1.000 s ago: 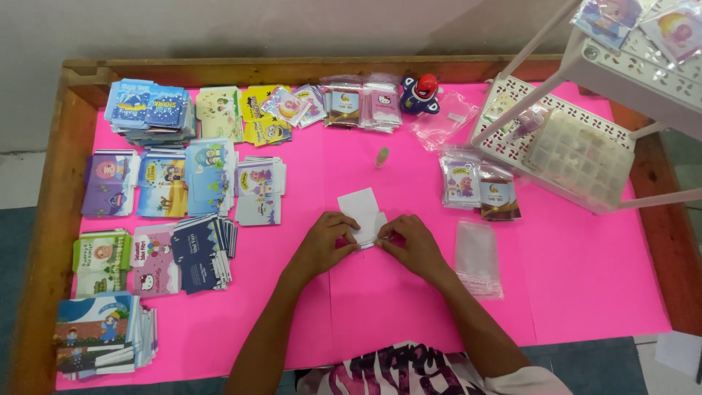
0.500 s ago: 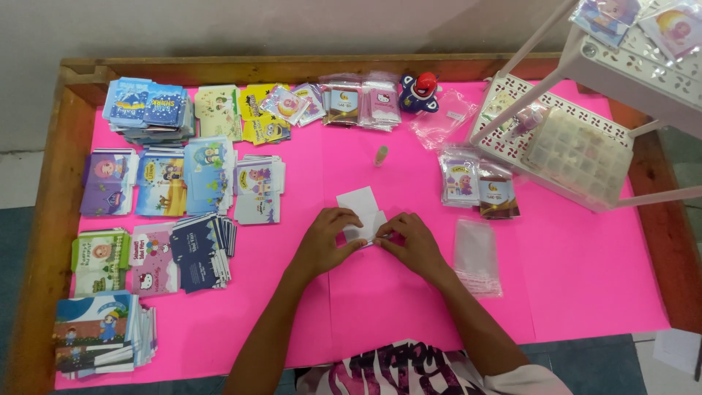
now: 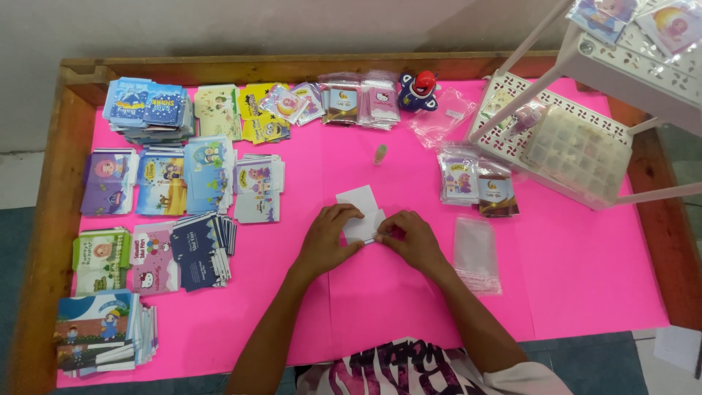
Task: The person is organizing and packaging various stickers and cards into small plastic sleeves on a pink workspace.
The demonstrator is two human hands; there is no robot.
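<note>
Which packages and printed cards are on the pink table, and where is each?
White card: centre, held by left hand and right hand.
Clear plastic sleeve: right of the hands, flat.
Two filled packets: upper right, purple and brown.
Dark blue card stack: left, fanned.
Blue card stack: far left corner.

Stacked picture cards (image 3: pixel 150 110) line the pink table (image 3: pixel 585 278) — white rack (image 3: pixel 578 146) far right.

A wooden-rimmed desk (image 3: pixel 51 219) is covered by pink sheets (image 3: pixel 585 278). Stacks of printed cards (image 3: pixel 168 190) are laid along its left side and far edge. A white folded paper (image 3: pixel 360 212), a clear plastic bag (image 3: pixel 475 252), two small packets (image 3: pixel 479 186) and a white rack (image 3: pixel 578 153) are also carried.
</note>
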